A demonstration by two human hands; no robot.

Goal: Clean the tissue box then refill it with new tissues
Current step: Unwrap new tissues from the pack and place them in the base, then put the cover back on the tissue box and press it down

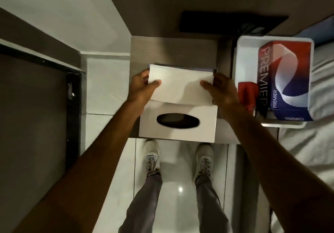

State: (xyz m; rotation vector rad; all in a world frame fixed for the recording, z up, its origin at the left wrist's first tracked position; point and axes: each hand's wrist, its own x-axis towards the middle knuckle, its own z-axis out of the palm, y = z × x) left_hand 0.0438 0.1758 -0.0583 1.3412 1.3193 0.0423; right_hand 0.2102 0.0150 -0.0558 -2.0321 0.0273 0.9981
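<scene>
A stack of white tissues point(180, 84) is held above a small wooden bedside table point(173, 50). My left hand point(142, 86) grips its left end and my right hand point(220, 89) grips its right end, thumbs on top. Under the stack, a dark blue-edged base point(182, 66) peeks out at the far side. Nearer to me lies the white tissue box cover point(178, 122) with its dark oval slot facing up, flat on the table's front edge.
A white tray point(245, 64) at the right holds red-white-blue "PREMIER" tissue packs point(287, 77) and a red object point(247, 93). A bed with white sheets point(321, 91) lies further right. A dark panel point(233, 22) hangs on the wall behind. My shoes point(151, 156) stand on glossy tiles.
</scene>
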